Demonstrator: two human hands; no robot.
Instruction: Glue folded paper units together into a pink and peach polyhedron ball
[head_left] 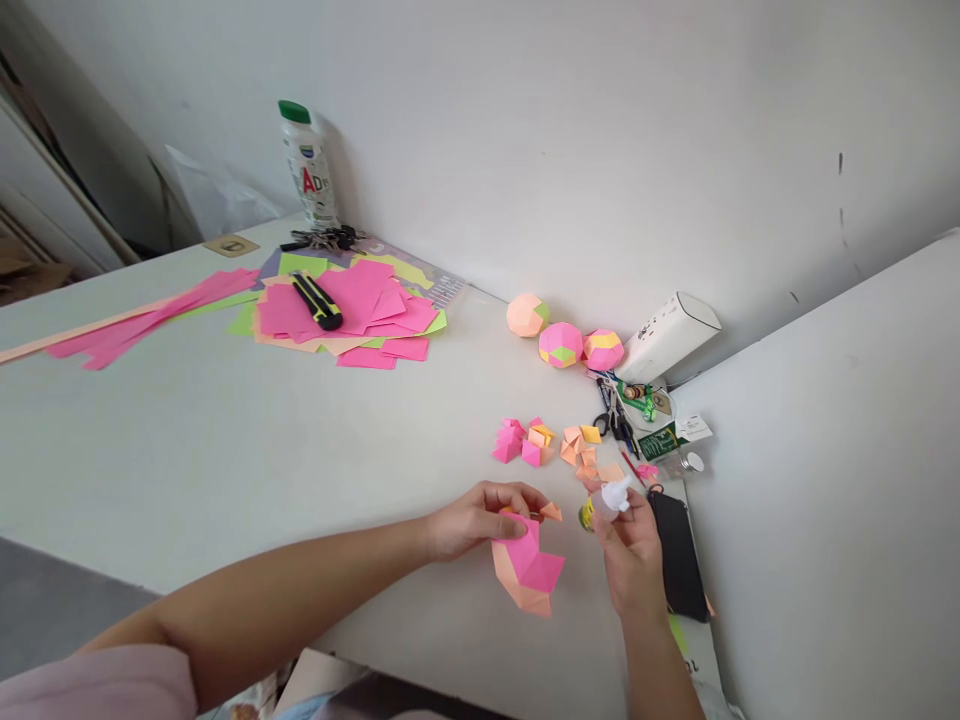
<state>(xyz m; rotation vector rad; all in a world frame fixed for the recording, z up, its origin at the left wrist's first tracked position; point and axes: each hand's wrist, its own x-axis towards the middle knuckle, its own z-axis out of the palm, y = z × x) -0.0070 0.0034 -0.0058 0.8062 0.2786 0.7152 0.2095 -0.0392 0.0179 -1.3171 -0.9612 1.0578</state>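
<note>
My left hand (491, 518) pinches a partly joined folded-paper shape (525, 567), pink and peach with open pointed edges. A small peach paper piece (552, 511) sticks out by its fingertips. In my right hand (634, 555) is a small glue bottle (604, 503) with a white nozzle tip and a yellow-green label, tilted up to the right. The bottle and the paper shape are apart. Just beyond the hands lie pink folded paper pieces (510, 441) and peach folded paper pieces (574, 446).
Several finished paper balls (561, 345) rest near the wall beside a white box (670, 335). Scissors (616, 418) and a black pouch (679, 555) lie at right. At left are pink paper sheets (360, 300), a utility knife (316, 300), keys (326, 239) and a white bottle (308, 170).
</note>
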